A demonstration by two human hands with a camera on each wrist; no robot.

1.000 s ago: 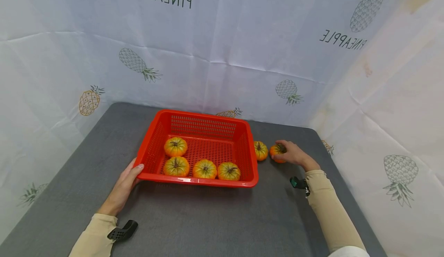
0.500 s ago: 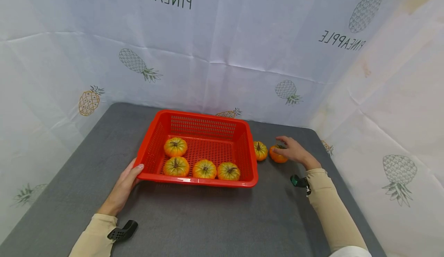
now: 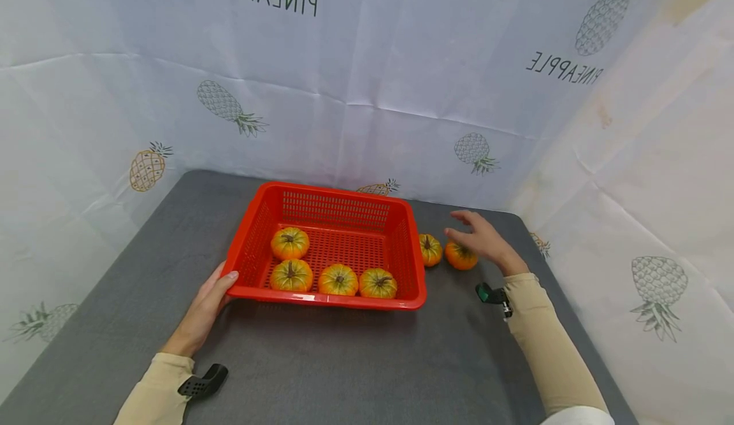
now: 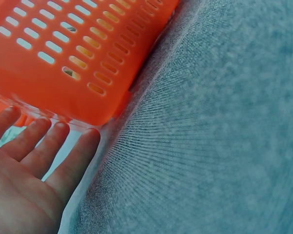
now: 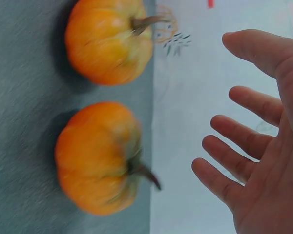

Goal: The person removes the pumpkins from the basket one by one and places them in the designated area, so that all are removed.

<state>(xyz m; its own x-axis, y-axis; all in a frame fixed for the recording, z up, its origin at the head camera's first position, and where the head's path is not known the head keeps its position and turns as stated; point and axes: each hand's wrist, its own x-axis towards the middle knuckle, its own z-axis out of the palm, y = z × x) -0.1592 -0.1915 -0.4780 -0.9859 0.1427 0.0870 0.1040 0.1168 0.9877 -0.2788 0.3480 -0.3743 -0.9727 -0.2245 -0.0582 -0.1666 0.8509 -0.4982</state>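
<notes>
A red plastic basket (image 3: 321, 298) stands mid-table, with several small orange-green pumpkins (image 3: 291, 276) along its near and left sides. My left hand (image 3: 202, 304) holds the basket's near left corner, thumb over the rim; in the left wrist view its fingers (image 4: 73, 161) reach under that rim. My right hand (image 3: 484, 241) hovers above a pumpkin (image 3: 460, 258) right of the basket, holding nothing. In the right wrist view the fingers (image 5: 241, 134) are spread, apart from that pumpkin (image 5: 100, 158). A second pumpkin (image 3: 430, 250) sits between it and the basket.
The grey tabletop (image 3: 344, 367) extends toward me and ends at a back edge behind the basket. A white pineapple-print cloth (image 3: 355, 81) hangs behind and at both sides.
My right hand has let go of the outer pumpkin and risen up and away from it, fingers opening. The pumpkin stays on the table. My left hand and the basket have not moved.
</notes>
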